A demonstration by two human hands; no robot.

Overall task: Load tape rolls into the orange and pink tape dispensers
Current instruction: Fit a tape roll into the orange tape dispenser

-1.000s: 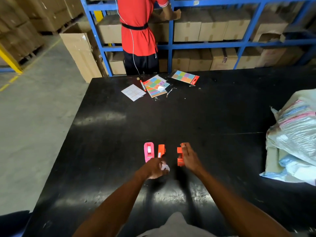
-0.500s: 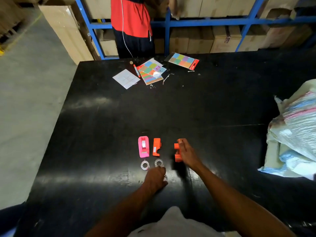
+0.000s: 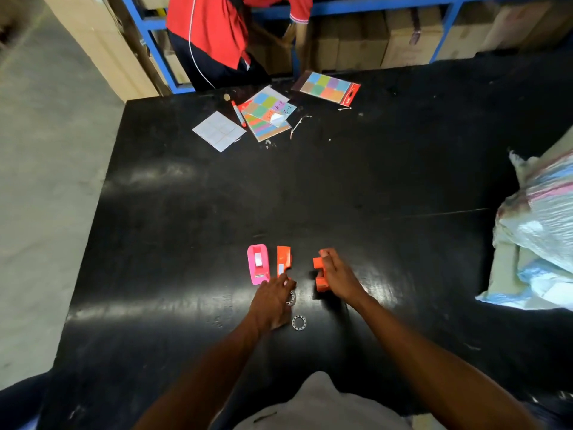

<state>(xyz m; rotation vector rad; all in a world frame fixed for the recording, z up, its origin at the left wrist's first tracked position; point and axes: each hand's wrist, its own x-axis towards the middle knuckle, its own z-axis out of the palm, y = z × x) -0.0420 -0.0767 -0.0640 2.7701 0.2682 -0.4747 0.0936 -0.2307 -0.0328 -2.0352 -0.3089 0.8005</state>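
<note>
1. Left hand [image 3: 273, 302] now forward over a tape roll [image 3: 291, 297] just near of the orange dispenser [image 3: 283, 260], having been nearer half a second ago; fingers curled on it, grasp uncertain (cannot tell).
2. Second roll [image 3: 299, 323] bare on the counter [image 3: 372, 197]; pink dispenser [image 3: 258, 264] left, untouched.
3. Right hand [image 3: 339, 279] clamped on an orange dispenser piece [image 3: 319, 271].
4. Loading seemingly imminent.
5. Handwriting on far sticker sheets [image 3: 266, 114], unreadable.

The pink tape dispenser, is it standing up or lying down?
Lying down. The pink tape dispenser rests flat on the black table, its open side facing up, and neither hand holds it.
</note>
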